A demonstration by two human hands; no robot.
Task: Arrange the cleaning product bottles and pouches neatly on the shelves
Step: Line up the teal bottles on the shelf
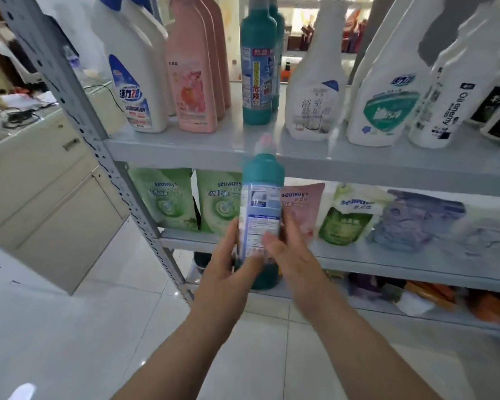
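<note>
Both hands (254, 255) around teal bottle (261, 197)

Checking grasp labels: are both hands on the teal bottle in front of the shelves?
Touching. The head view shows the left hand and right hand wrapped around the lower part of the teal bottle, fingers overlapping its label.

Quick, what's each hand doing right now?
Left hand: closed on the teal bottle.
Right hand: also gripping that bottle.
</note>
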